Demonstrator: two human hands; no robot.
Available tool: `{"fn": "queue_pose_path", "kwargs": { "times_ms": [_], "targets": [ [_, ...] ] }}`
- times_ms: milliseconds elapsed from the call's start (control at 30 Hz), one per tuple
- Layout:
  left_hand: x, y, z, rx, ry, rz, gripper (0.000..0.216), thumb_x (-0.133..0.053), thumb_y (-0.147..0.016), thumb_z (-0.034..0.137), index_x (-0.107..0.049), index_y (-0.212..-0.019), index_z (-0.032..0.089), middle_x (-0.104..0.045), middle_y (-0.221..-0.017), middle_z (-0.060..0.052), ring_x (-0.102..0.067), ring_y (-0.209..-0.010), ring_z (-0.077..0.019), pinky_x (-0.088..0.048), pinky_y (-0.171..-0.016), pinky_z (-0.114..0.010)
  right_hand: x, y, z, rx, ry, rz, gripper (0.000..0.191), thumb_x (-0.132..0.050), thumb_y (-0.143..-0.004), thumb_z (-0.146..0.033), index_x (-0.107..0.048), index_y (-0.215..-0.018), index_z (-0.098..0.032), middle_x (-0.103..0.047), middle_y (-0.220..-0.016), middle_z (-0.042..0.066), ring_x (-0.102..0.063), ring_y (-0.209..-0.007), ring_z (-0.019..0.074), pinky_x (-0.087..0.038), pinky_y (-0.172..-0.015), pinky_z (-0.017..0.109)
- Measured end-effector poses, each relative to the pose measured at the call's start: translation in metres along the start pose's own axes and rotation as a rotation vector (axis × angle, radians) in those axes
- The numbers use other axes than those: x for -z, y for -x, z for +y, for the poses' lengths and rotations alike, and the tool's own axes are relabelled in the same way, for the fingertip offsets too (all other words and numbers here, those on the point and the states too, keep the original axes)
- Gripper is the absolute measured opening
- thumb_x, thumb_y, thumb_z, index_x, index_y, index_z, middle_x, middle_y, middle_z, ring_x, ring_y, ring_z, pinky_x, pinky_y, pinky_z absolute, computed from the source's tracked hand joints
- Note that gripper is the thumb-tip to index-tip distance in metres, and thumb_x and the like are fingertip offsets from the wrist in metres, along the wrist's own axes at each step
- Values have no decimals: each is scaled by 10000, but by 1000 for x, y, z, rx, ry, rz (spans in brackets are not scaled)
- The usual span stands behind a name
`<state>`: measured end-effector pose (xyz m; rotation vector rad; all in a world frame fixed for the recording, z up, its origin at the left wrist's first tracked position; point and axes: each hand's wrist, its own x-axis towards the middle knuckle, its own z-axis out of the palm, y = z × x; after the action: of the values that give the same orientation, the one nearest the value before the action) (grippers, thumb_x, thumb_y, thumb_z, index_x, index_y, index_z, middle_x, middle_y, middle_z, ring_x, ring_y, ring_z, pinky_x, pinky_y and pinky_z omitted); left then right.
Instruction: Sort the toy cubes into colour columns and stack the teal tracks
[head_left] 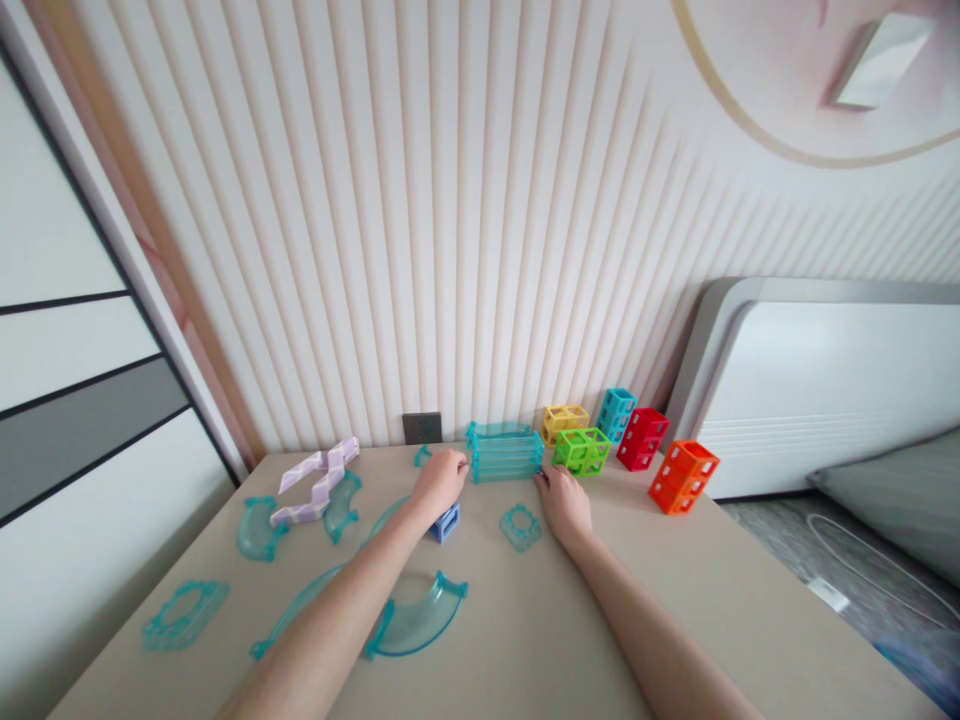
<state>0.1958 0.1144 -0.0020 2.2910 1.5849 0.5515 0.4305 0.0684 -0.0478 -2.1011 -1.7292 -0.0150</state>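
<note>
A stack of clear teal straight track pieces (pixel 506 453) stands at the far side of the beige table (pixel 540 630). My left hand (pixel 440 482) rests against the stack's left end, fingers curled on it. My right hand (pixel 562 503) touches its right end, fingers closed against it. A small blue block (pixel 446 522) lies under my left wrist. A teal ring-shaped piece (pixel 520 526) sits between my hands.
Openwork cubes stand to the right: yellow (pixel 564 422), green (pixel 582 450), teal (pixel 616 413), red (pixel 643 438), orange (pixel 682 476). Curved teal tracks (pixel 420 620) and a lilac zigzag piece (pixel 315 480) lie on the left. A ribbed wall is behind, a bed at right.
</note>
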Motion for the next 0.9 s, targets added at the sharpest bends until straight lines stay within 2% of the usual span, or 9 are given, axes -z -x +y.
{"fn": "queue_pose_path", "kwargs": {
  "times_ms": [133,300,400,533,600,700,800,900],
  "targets": [
    [17,18,-7,-31,-27,72,243,-510,-937,163,-746,-978,202,-770,-952,-87,-698,-913,-211,-458,-812,-284,3,2,-3,-1,12,-3,200,-513,-957,-257,-695,-884,-216,-706,-961,103,-681,-820,222,-394,-623,276],
    [46,67,-26,-106,-85,149,274,-471,-959,168,-720,-1063,212,-748,-1079,-94,-658,-1058,-236,-433,-983,-339,5,9,-6,-9,10,-4,248,-471,-938,-180,-717,-965,-201,-710,-993,139,-690,-844,244,-427,-664,300],
    [53,101,-39,-193,-107,240,267,-464,-967,186,-708,-1070,218,-746,-1042,-86,-663,-1017,-239,-472,-957,-363,7,18,-6,-28,-4,0,327,-431,-922,-132,-716,-1075,-183,-715,-1038,161,-695,-894,258,-455,-721,316],
    [51,139,-46,-367,-92,341,228,-497,-967,245,-677,-1101,211,-717,-1029,-76,-645,-1020,-252,-500,-949,-425,11,30,-4,-42,-43,-14,382,-414,-899,-129,-707,-1144,-134,-719,-1094,178,-700,-961,278,-482,-790,331],
    [49,155,-42,-441,-67,316,233,-511,-966,267,-658,-1135,204,-702,-1070,-84,-626,-1058,-254,-496,-968,-439,14,34,-3,-37,-70,-20,397,-415,-896,-145,-702,-1168,-116,-719,-1132,176,-696,-1000,280,-488,-834,334],
    [47,171,-33,-530,-23,211,279,-561,-945,308,-630,-1194,204,-680,-1140,-93,-597,-1111,-257,-486,-1000,-444,18,37,-4,-8,-117,-25,399,-412,-923,-208,-694,-1195,-136,-739,-1101,136,-705,-979,251,-499,-855,314],
    [44,178,-25,-587,-21,143,328,-602,-912,320,-627,-1218,204,-676,-1153,-95,-582,-1134,-273,-479,-1011,-460,20,41,-12,62,-156,-23,387,-416,-958,-301,-702,-1179,-164,-742,-1068,107,-707,-955,233,-508,-854,300],
    [40,178,-24,-607,-68,109,308,-621,-886,314,-653,-1169,197,-690,-1117,-93,-598,-1101,-288,-474,-1002,-487,19,49,-27,160,-184,-10,377,-426,-971,-341,-711,-1158,-180,-719,-1130,111,-680,-1044,242,-492,-927,317]
  ]
}}
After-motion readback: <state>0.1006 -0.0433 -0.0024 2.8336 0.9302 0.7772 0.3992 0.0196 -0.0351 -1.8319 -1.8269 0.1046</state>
